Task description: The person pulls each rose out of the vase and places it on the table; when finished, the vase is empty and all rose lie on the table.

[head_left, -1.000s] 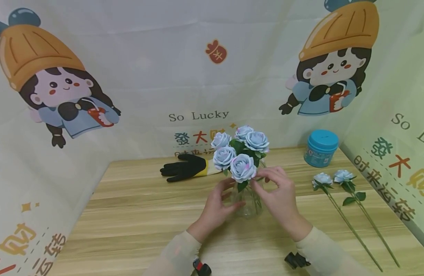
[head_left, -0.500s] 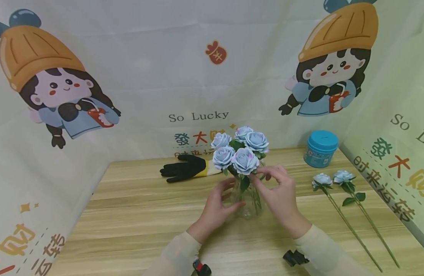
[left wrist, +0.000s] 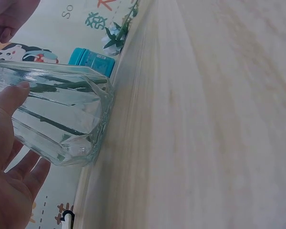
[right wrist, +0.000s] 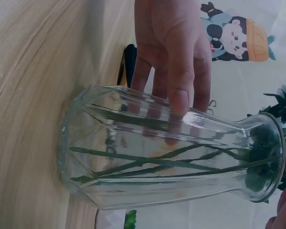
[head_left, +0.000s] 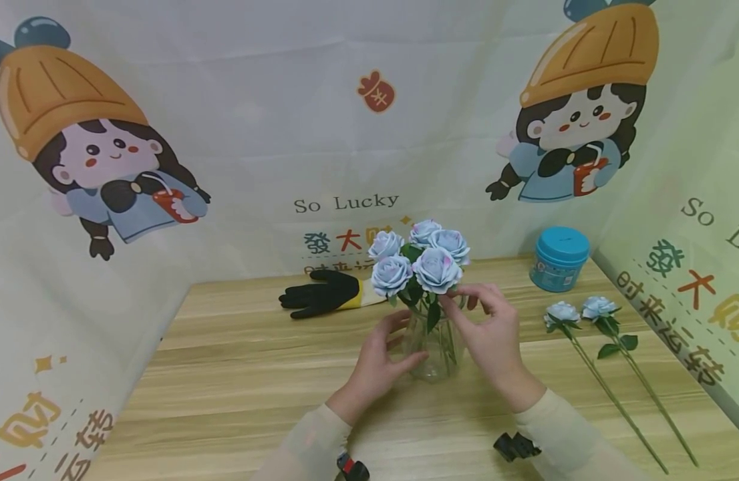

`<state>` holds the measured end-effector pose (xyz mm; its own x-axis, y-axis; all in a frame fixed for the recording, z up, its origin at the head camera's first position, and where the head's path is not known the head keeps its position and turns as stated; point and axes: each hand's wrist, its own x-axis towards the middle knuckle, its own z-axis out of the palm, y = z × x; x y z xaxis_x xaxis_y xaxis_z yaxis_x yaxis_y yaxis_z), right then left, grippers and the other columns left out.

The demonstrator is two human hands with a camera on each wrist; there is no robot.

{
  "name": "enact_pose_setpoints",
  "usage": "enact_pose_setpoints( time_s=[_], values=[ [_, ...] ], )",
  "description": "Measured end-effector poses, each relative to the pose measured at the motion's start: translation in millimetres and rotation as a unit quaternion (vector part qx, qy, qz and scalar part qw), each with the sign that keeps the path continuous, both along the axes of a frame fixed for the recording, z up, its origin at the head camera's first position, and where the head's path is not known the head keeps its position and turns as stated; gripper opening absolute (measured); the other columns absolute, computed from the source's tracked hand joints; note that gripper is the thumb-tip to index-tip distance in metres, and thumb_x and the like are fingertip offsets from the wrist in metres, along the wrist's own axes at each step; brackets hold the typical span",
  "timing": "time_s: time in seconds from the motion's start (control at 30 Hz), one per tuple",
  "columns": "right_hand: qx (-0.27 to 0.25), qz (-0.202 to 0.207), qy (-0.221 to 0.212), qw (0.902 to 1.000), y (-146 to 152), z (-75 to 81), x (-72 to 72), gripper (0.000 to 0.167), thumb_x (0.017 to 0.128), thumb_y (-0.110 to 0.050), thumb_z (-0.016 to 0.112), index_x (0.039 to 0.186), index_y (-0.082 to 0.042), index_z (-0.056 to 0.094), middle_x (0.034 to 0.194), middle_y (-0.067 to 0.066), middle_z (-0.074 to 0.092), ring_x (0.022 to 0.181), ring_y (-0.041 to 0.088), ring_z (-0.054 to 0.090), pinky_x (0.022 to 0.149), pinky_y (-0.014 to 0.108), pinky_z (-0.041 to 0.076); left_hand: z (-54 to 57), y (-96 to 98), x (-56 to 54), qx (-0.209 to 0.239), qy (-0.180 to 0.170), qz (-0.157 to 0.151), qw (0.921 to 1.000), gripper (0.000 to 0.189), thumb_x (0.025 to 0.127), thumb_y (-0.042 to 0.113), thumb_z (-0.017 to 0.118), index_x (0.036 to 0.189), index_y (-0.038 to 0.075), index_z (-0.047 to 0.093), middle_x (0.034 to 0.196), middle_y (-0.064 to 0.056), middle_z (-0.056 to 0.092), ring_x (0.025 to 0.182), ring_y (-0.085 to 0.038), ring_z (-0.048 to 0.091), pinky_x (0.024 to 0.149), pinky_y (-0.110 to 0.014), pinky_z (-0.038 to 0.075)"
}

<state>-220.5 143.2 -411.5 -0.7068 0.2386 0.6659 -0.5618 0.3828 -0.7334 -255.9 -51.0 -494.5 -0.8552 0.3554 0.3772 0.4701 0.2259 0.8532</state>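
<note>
A clear faceted glass vase [head_left: 431, 364] stands upright on the table with several pale blue roses in it. Their green stems [right wrist: 152, 162] cross inside the glass, as the right wrist view shows. My left hand [head_left: 377, 366] holds the vase from the left side, thumb [left wrist: 18, 90] on the near face and fingers behind. At the mouth of the vase my right hand [head_left: 494, 344] pinches the front rose [head_left: 437, 270] just under its bloom; the petals and leaves partly hide the fingertips. A dark green leaf [head_left: 433, 315] hangs over the rim.
Two more blue roses [head_left: 562, 312] with long stems lie at the right side of the table. Behind them stands a blue lidded tub [head_left: 560, 260]. A black and yellow work glove [head_left: 321, 292] lies behind the vase, to its left. Printed cloth walls enclose the table.
The front rose has shifted right and slightly up, along with its hanging leaf, and my right hand has moved a little right with it. My left hand has stayed on the vase.
</note>
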Motion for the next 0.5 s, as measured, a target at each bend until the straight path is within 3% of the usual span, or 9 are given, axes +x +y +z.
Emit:
enact_pose_setpoints(
  time_s=[0.3,0.5],
  values=[
    [-0.010,-0.006,0.023,0.9997,-1,9.5,-2.8,0.013,0.083,-0.004,0.085,0.094,-0.008,0.079,0.079,-0.005,0.062,0.078,0.013,0.047,0.069,0.024,0.033,0.8,-0.2,0.0,-0.003,-0.001,-0.003,1.0000,0.073,0.085,0.010,0.085,0.148,0.006,0.047,0.150,-0.013,0.054,0.137,-0.032,0.056,0.108,-0.040,0.053],
    [-0.032,-0.011,0.005,0.9994,0,16.6,-4.1,0.009,0.087,-0.008,0.083,0.095,-0.009,0.080,0.077,-0.004,0.057,0.075,0.011,0.044,0.066,0.027,0.030,1.4,-1.1,0.5,0.000,-0.001,-0.006,1.0000,0.073,0.086,0.012,0.085,0.148,0.008,0.047,0.150,-0.013,0.054,0.137,-0.032,0.056,0.108,-0.041,0.053]
  ],
)
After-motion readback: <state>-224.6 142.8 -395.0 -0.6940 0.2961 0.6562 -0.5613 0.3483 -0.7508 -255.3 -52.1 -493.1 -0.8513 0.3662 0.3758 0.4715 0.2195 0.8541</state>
